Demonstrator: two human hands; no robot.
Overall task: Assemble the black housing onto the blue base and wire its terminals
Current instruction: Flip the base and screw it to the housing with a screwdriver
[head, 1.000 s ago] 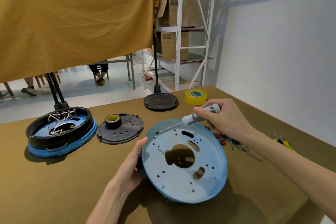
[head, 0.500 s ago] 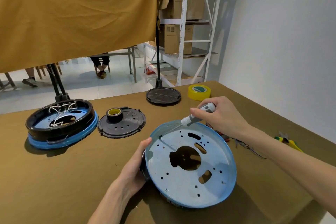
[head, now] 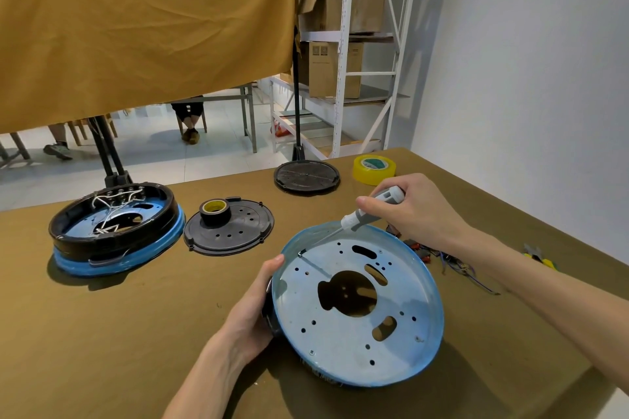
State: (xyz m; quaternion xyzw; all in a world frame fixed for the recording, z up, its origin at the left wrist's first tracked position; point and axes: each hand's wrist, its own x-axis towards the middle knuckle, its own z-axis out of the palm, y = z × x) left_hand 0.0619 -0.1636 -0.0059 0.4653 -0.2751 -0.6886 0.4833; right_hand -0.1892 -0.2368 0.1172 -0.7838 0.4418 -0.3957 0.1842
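Blue base [head: 357, 326], tilted on the desk [head: 102, 333] toward the viewer; a black part beneath it is largely hidden. Left hand [head: 253, 309] grips the base's left rim, fingers concealed behind it. Right hand [head: 413, 211] is closed around a grey screwdriver [head: 369, 211], tip at the upper-left rim; the screw is indistinct. Wires [head: 452, 262] lie partly behind the right forearm. Farther: assembled unit [head: 115, 231], black cover [head: 231, 231] bearing tape roll [head: 215, 211], yellow tape [head: 373, 168].
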